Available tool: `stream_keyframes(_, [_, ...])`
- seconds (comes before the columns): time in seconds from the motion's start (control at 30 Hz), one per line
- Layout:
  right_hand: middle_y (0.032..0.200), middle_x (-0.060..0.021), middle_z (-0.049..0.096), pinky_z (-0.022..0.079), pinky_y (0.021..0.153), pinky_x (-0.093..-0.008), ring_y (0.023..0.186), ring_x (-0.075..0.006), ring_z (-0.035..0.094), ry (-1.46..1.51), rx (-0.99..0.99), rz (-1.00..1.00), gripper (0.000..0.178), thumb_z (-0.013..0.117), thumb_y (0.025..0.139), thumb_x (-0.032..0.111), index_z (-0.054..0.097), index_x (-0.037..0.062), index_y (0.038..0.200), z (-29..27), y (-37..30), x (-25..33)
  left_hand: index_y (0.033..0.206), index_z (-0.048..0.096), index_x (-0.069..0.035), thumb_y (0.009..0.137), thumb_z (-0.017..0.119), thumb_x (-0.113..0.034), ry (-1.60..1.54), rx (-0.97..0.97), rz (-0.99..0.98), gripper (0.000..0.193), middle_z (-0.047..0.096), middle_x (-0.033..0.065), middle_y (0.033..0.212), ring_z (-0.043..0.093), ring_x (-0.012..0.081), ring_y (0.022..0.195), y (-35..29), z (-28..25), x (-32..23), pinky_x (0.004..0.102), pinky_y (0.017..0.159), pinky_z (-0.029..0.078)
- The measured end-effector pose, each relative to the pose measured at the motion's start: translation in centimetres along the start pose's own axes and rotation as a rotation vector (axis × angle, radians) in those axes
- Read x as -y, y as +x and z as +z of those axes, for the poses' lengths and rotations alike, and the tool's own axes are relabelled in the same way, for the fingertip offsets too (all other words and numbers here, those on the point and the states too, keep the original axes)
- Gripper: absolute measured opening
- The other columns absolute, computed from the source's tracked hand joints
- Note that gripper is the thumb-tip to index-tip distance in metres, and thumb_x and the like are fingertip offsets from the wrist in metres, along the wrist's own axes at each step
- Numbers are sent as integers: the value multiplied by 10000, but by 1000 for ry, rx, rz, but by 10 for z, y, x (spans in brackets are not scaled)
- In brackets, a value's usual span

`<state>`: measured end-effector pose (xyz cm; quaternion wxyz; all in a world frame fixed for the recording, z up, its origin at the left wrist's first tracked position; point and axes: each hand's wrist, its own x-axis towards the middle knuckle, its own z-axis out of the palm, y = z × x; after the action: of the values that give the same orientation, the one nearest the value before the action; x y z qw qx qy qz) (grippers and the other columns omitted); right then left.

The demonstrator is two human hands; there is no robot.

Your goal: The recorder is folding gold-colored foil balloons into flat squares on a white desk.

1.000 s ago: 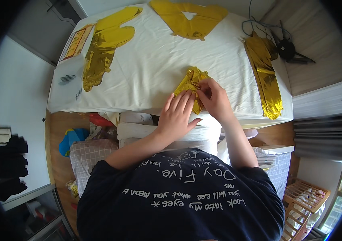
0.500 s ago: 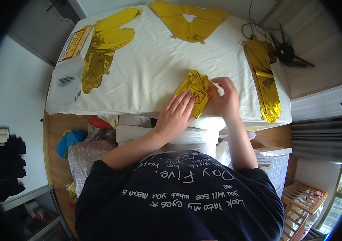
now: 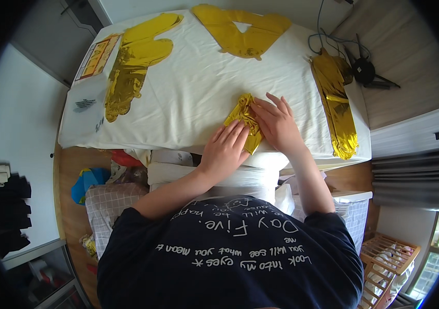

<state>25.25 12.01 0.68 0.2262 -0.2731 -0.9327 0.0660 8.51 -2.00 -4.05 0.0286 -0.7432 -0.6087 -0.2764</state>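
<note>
Looking down from the head view, I see the crumpled foil [image 3: 249, 117] by the near edge of the table [image 3: 188, 92], not yet flat. The left hand [image 3: 219, 152] lies unclenched on it; the right hand [image 3: 280, 129] touches its right side, though whether it's pinching I can't tell. The left foil [image 3: 127, 67], far foil [image 3: 250, 41] and right foil [image 3: 335, 98] lie apart, nearer their edges.

Black device [image 3: 365, 73] and grey curtain [image 3: 410, 180]

shiny gold foil pc [image 3: 249, 116], folded & v. crinkled, lies nr white cloth's [image 3: 188, 98] front edge
</note>
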Motion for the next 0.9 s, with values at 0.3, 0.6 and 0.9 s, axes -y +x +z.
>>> stream_keyframes(0.3, [1453, -27, 599, 248, 1245, -546, 1449, -294, 419, -224, 166, -190, 427, 610, 1008, 316, 645, 145, 1397, -15, 10, -8, 1318, 648, -10, 984, 662, -316, -16, -72, -36, 453, 667, 159, 1347, 600, 293, 1315, 9, -7, -3, 466, 1114, 455])
stream_keyframes(0.6, [1473, -144, 573, 256, 1246, -562, 1453, -327, 442, 27, 272, -280, 755, 718, 874, 580, 613, 54, 1406, -27, -5, 5, 1251, 722, -62, 1028, 592, -235, -181, 62, 71, 311, 706, 122, 1310, 639, 267, 1273, 4, -32, 36, 457, 1099, 471])
stream_keyframes(0.9, [1236, -107, 715, 524, 1042, -476, 1183, -315, 672, 20, -1, -252, 500, 814, 843, 301, 671, 50, 1250, -16, -16, 34, 1124, 738, 10, 1086, 503, -255, -533, 45, 32, 356, 751, 194, 1117, 702, 355, 1100, 6, -47, 54, 428, 969, 530])
